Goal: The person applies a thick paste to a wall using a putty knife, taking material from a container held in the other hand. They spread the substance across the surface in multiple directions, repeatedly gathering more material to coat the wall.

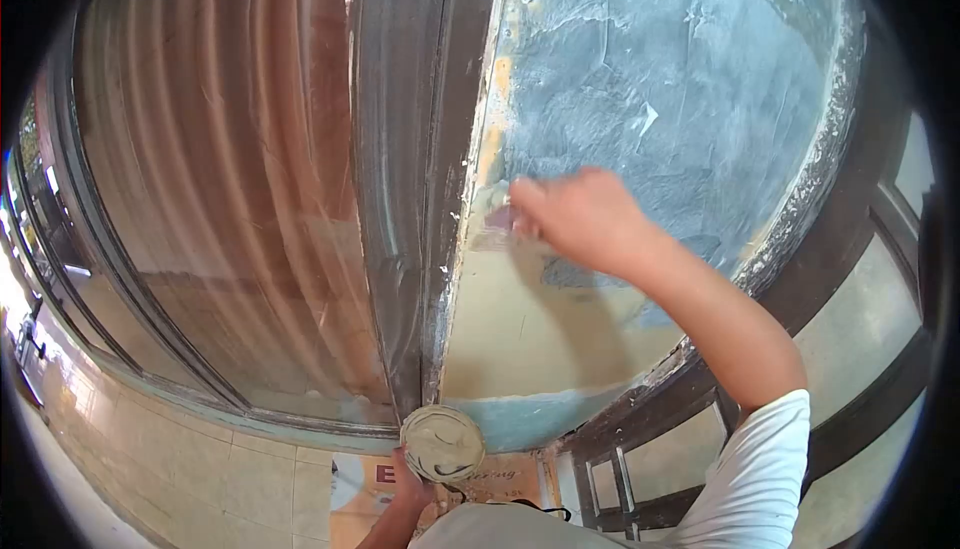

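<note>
My right hand [585,214] is raised against the wall panel, closed on a putty scraper [500,219]. Its flat, purplish blade is blurred and touches the wall near the panel's left edge. Below it, smooth cream putty [510,309] coats the lower wall, while the upper wall [640,79] is rough and blue-grey. Low in the view, my left hand [412,484] grips a round tub of putty [442,444] from its left side. Thick cream paste shows in its top; some of my left fingers are hidden beneath it.
A dark wooden frame [405,149] borders the panel on the left, beside glass with brown curtains [220,149]. Dark woodwork with pale panes [870,309] stands at right. Under the tub lies a printed cardboard sheet [350,509] on the tiled floor [200,459].
</note>
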Demonstrator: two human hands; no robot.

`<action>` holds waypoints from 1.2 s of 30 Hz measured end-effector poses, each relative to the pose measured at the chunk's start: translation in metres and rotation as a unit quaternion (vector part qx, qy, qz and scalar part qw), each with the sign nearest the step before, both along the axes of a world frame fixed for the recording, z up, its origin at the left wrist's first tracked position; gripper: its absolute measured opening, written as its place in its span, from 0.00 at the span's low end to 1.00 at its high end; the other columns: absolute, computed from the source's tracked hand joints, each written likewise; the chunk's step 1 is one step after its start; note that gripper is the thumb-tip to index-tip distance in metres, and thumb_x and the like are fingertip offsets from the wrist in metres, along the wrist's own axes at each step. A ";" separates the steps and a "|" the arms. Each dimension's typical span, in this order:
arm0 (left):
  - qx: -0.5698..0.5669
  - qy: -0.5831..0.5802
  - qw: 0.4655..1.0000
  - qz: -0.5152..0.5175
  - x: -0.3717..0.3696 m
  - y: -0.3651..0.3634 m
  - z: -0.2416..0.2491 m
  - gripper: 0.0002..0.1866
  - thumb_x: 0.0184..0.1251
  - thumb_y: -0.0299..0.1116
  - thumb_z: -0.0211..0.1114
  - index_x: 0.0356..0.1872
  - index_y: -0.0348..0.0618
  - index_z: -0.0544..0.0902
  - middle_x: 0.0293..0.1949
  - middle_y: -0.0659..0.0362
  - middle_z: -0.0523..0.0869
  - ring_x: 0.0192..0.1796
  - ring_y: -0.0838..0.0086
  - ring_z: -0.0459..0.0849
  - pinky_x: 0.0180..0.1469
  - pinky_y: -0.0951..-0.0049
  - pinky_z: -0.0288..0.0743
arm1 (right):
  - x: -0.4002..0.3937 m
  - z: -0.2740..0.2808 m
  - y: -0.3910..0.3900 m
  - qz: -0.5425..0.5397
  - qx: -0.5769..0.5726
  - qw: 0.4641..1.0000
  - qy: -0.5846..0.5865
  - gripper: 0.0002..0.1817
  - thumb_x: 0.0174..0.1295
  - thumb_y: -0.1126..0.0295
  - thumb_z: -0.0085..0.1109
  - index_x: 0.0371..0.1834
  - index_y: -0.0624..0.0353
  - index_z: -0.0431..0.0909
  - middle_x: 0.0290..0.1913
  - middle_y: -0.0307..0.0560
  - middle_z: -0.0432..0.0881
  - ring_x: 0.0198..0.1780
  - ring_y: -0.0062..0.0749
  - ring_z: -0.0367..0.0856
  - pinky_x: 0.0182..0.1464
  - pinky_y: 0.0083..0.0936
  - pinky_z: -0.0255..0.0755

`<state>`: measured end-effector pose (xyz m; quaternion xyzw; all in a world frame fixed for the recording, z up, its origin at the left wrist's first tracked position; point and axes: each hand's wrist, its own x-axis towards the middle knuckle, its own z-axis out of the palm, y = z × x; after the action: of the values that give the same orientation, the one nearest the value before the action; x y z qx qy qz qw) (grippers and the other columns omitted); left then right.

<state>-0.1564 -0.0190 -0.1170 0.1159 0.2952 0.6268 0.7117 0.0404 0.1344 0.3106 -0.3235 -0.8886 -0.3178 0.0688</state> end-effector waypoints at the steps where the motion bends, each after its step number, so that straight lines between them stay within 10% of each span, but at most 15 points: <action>1: -0.003 0.009 1.000 0.003 0.001 0.001 -0.001 0.31 0.70 0.54 0.40 0.64 0.45 0.72 0.61 0.56 0.78 0.64 0.61 0.75 0.67 0.57 0.68 | 0.004 0.013 0.006 -0.020 0.017 0.998 0.060 0.09 0.67 0.61 0.53 0.39 0.53 0.67 0.27 0.45 0.82 0.29 0.50 0.82 0.30 0.43 0.73; 5: -0.037 0.021 0.999 0.006 0.001 0.000 0.018 0.32 0.70 0.55 0.39 0.65 0.45 0.71 0.61 0.56 0.78 0.64 0.61 0.74 0.67 0.58 0.67 | 0.000 0.053 -0.026 -0.015 0.171 0.956 0.238 0.08 0.63 0.66 0.57 0.36 0.53 0.67 0.27 0.43 0.81 0.30 0.47 0.82 0.30 0.39 0.73; 9: -0.052 0.027 0.998 0.014 0.002 0.002 0.010 0.32 0.70 0.55 0.39 0.65 0.45 0.71 0.62 0.57 0.78 0.65 0.61 0.74 0.67 0.57 0.67 | -0.003 -0.011 -0.013 0.070 0.010 0.997 0.042 0.07 0.66 0.63 0.51 0.36 0.52 0.70 0.26 0.39 0.82 0.26 0.42 0.82 0.27 0.38 0.74; 14: -0.053 0.020 0.998 0.005 0.003 0.005 0.023 0.32 0.70 0.55 0.39 0.65 0.45 0.72 0.62 0.57 0.78 0.64 0.61 0.74 0.67 0.56 0.67 | 0.001 0.021 -0.013 -0.055 0.061 0.984 0.160 0.09 0.66 0.61 0.54 0.38 0.54 0.70 0.28 0.42 0.83 0.29 0.44 0.83 0.30 0.38 0.74; 19: -0.020 0.006 1.000 -0.008 0.003 0.008 0.059 0.32 0.70 0.56 0.40 0.66 0.47 0.71 0.63 0.58 0.76 0.65 0.61 0.74 0.67 0.56 0.68 | 0.046 0.039 -0.031 0.138 -0.026 0.859 0.492 0.12 0.70 0.63 0.55 0.47 0.60 0.72 0.38 0.40 0.82 0.39 0.24 0.81 0.39 0.24 0.73; 23: 0.044 -0.106 0.993 -0.015 -0.011 0.018 0.063 0.31 0.71 0.55 0.39 0.66 0.48 0.71 0.63 0.55 0.77 0.65 0.62 0.75 0.64 0.58 0.71 | 0.046 -0.071 -0.059 0.135 -0.240 0.690 0.670 0.21 0.68 0.65 0.58 0.60 0.63 0.69 0.46 0.38 0.77 0.45 0.20 0.75 0.46 0.22 0.72; 24: 0.038 -0.105 0.994 -0.010 -0.014 0.020 0.073 0.31 0.71 0.55 0.39 0.66 0.48 0.71 0.63 0.55 0.77 0.65 0.62 0.75 0.64 0.58 0.71 | 0.062 -0.115 -0.053 0.090 -0.387 0.646 0.652 0.25 0.67 0.70 0.59 0.66 0.64 0.66 0.56 0.41 0.77 0.55 0.24 0.74 0.56 0.24 0.71; 25: 0.086 -0.045 0.995 0.012 -0.017 0.021 0.088 0.32 0.69 0.55 0.39 0.66 0.45 0.71 0.61 0.54 0.78 0.62 0.62 0.77 0.62 0.59 0.74 | 0.057 -0.153 -0.048 0.138 -0.573 0.476 0.653 0.24 0.69 0.70 0.57 0.66 0.63 0.65 0.55 0.41 0.78 0.55 0.22 0.75 0.56 0.24 0.70; 30: 0.091 -0.048 0.995 0.019 -0.024 0.027 0.098 0.37 0.66 0.60 0.39 0.64 0.40 0.71 0.58 0.52 0.79 0.56 0.63 0.82 0.56 0.59 0.78 | 0.038 -0.238 -0.053 0.062 -0.693 0.405 0.593 0.20 0.72 0.67 0.51 0.64 0.62 0.68 0.54 0.39 0.79 0.54 0.19 0.75 0.57 0.22 0.70; 33: 0.111 0.065 0.988 0.081 -0.019 0.024 0.096 0.36 0.62 0.57 0.54 0.63 0.37 0.69 0.58 0.52 0.79 0.53 0.63 0.83 0.55 0.58 0.79 | 0.039 -0.254 -0.052 0.011 -0.678 0.412 0.608 0.19 0.73 0.68 0.50 0.63 0.62 0.69 0.52 0.37 0.79 0.52 0.18 0.74 0.55 0.21 0.70; 35: 0.377 0.533 0.743 0.146 -0.024 0.023 0.084 0.32 0.56 0.42 0.68 0.59 0.35 0.72 0.54 0.50 0.82 0.50 0.63 0.85 0.54 0.62 0.77 | 0.044 -0.262 -0.052 -0.002 -0.664 0.427 0.614 0.18 0.73 0.68 0.49 0.63 0.62 0.70 0.50 0.37 0.79 0.50 0.18 0.74 0.54 0.21 0.70; 36: 0.379 0.532 0.744 0.141 -0.018 0.019 0.076 0.32 0.56 0.42 0.68 0.59 0.35 0.72 0.54 0.50 0.82 0.50 0.63 0.85 0.54 0.62 0.77 | 0.046 -0.265 -0.051 -0.013 -0.652 0.447 0.612 0.17 0.73 0.68 0.49 0.62 0.62 0.70 0.48 0.36 0.79 0.48 0.17 0.74 0.52 0.21 0.69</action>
<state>-0.1744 0.0002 -0.0409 0.6475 0.3769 0.6170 0.2407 0.0863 0.0835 0.0453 -0.3958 -0.5581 0.6344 0.3597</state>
